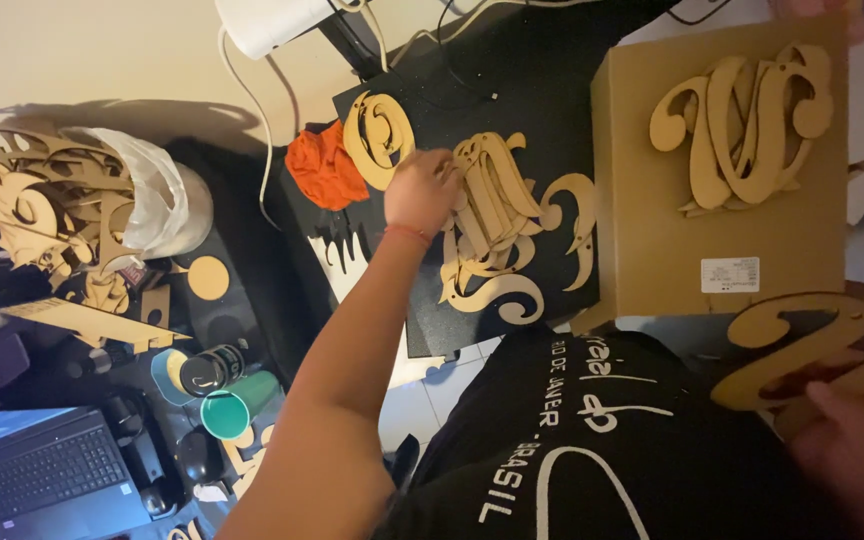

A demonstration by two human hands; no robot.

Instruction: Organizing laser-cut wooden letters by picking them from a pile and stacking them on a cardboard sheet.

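Your left hand (422, 190) pinched the top cutout of the pile (497, 225); your right hand (857, 440) gripped another cutout (797, 345). Best lift one piece at a time, flat.

A black work surface (542, 70) is shown, on which a pile of wooden scroll cutouts (497, 225), one oval cutout (377, 135), an orange cloth (324, 165) and a cardboard box (652, 240) are laid; white cables (252, 110) are draped alongside.

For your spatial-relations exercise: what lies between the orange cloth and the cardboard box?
In the head view, between the orange cloth and the cardboard box lie curly wooden cutouts on a black surface, with the left hand on them.
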